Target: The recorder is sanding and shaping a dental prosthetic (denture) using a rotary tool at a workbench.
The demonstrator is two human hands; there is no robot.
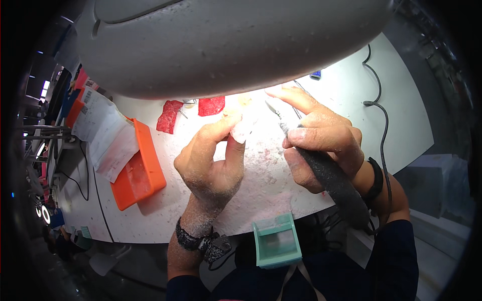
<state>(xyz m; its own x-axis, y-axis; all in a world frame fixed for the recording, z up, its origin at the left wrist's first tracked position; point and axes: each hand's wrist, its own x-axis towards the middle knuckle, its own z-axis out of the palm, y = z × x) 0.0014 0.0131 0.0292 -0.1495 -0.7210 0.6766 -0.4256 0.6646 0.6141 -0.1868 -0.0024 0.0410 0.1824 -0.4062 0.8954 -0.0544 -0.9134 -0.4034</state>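
Close to the middle of the white table [266, 190], my left hand [213, 165] pinches a small white piece [239, 133] between thumb and fingers. The piece is bright under the light, and its exact kind does not show. My right hand [329, 133] is wrapped round a dark, corded handpiece [329, 178] with a slim metal tip, its index finger stretched forward. The tip points up and left, apart from the white piece. White dust coats both hands, the handpiece and the tabletop between them.
A large grey hood [226, 55] hangs low over the far side. At left, papers [108, 133] lean in an orange bin [145, 155]. Red pouches [211, 106] lie beyond my left hand. A teal tray [277, 238] sits at the near edge; a black cable [385, 130] runs along the right.
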